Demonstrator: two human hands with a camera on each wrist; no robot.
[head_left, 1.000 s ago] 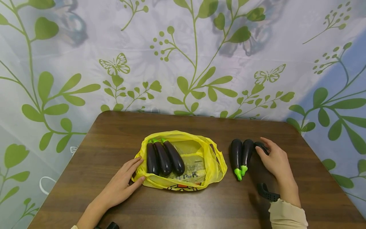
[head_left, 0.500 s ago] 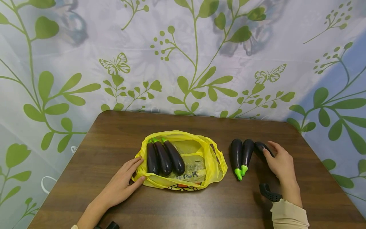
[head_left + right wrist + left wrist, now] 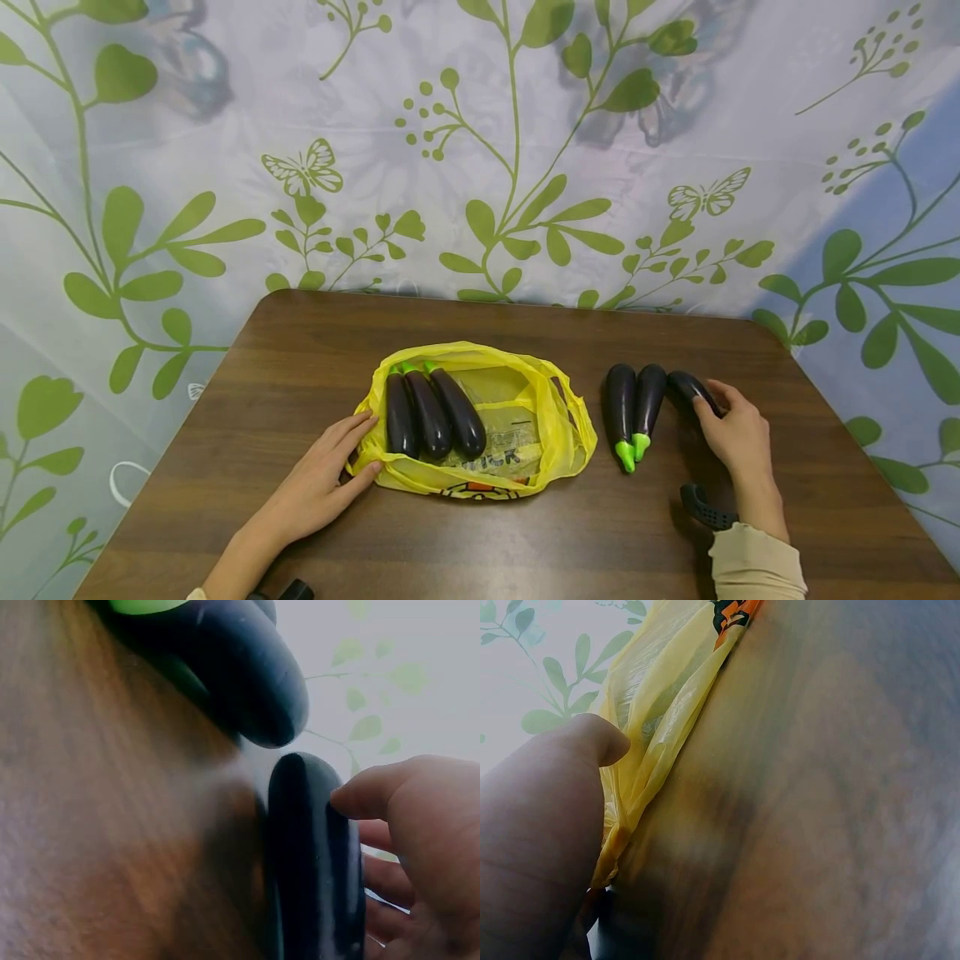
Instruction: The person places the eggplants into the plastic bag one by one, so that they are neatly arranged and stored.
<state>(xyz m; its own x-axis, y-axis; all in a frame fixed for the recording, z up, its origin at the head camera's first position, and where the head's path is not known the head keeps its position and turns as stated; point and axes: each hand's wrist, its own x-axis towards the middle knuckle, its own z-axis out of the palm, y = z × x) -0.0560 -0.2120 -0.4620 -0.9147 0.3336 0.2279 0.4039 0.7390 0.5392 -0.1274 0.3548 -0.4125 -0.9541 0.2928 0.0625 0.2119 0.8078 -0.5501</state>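
A yellow plastic bag (image 3: 558,433) lies with its mouth open, three dark eggplants (image 3: 427,412) with green stems side by side in its left part. My left hand (image 3: 318,483) rests against the bag's left edge, fingers relaxed; in the left wrist view its thumb (image 3: 611,742) touches the yellow plastic. On the right, my right hand (image 3: 738,429) holds a single eggplant (image 3: 686,389) between thumb and fingers. The right wrist view shows the thumb (image 3: 352,796) on the skin of this eggplant (image 3: 311,847); its lower end is hidden.
Two more eggplants (image 3: 633,404) lie together between the bag and my right hand, green stems toward me. Everything sits on a brown wooden table (image 3: 480,550). A leaf-patterned cloth (image 3: 480,167) hangs behind the table's far edge.
My right hand has shifted right and slightly toward me along the single eggplant, leaving more of its far end visible. The left hand and the bag have stayed put.
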